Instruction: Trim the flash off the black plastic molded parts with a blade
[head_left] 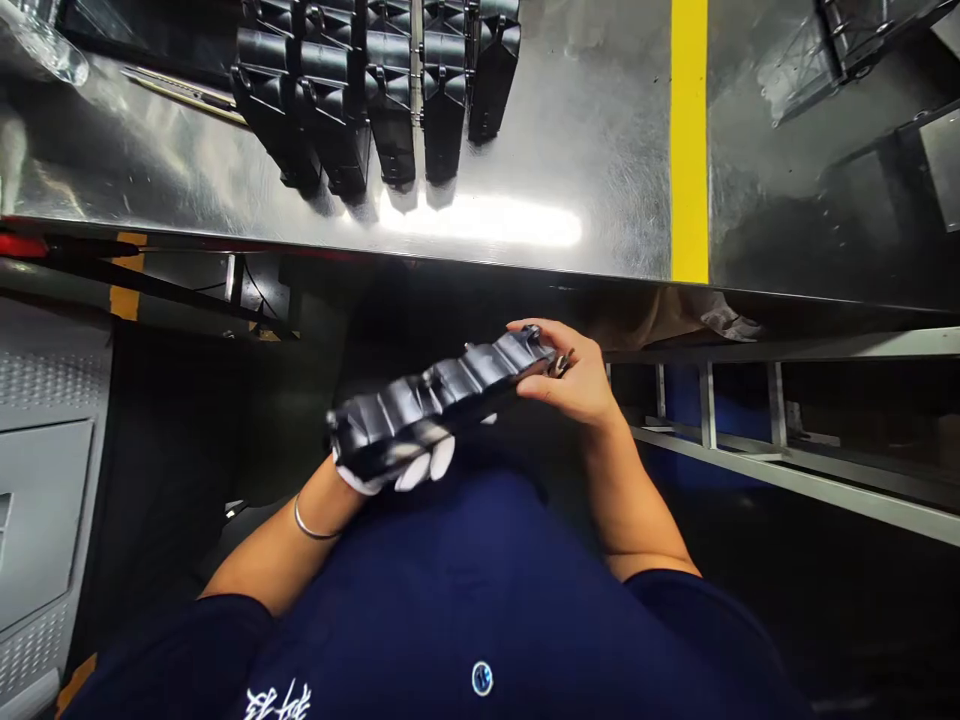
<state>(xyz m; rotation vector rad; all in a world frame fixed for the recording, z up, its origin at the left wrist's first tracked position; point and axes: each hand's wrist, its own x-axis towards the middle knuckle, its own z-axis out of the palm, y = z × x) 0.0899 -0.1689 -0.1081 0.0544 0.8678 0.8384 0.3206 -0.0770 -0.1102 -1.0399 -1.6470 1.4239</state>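
head view: both hands are on a long, black, ribbed plastic part (pixel 450 382), held in mid-air just off the near edge of the shiny metal worktop (pixel 592 150). part is tilted, right end nearer the worktop, left end nearer the body.

left hand (pixel 424 470), in a white glove, wraps the left end from below. its fingers are curled against the underside; palm side is hidden by the part. silver bangle (pixel 313 532) on that wrist.

right hand (pixel 581 385), bare, pinches the right end between thumb and fingers, thumb on the body side. small metallic bits (pixel 561 362) show at those fingers, too small to identify.

on the worktop: rows of black moulded plastic parts (pixel 445 110) packed side by side at the far side, cut off by the frame. left of them, a thin metallic strip (pixel 184 93) and a clear plastic item (pixel 56 50). yellow stripe (pixel 690 140) crosses the surface on the right.

below worktop level: red-handled tool (pixel 22 245) and grey metal cabinet (pixel 45 500) at left, pale metal rail frame (pixel 825 492) at right. navy shirt (pixel 465 590) has a round badge (pixel 482 679) and white embroidery (pixel 277 702).
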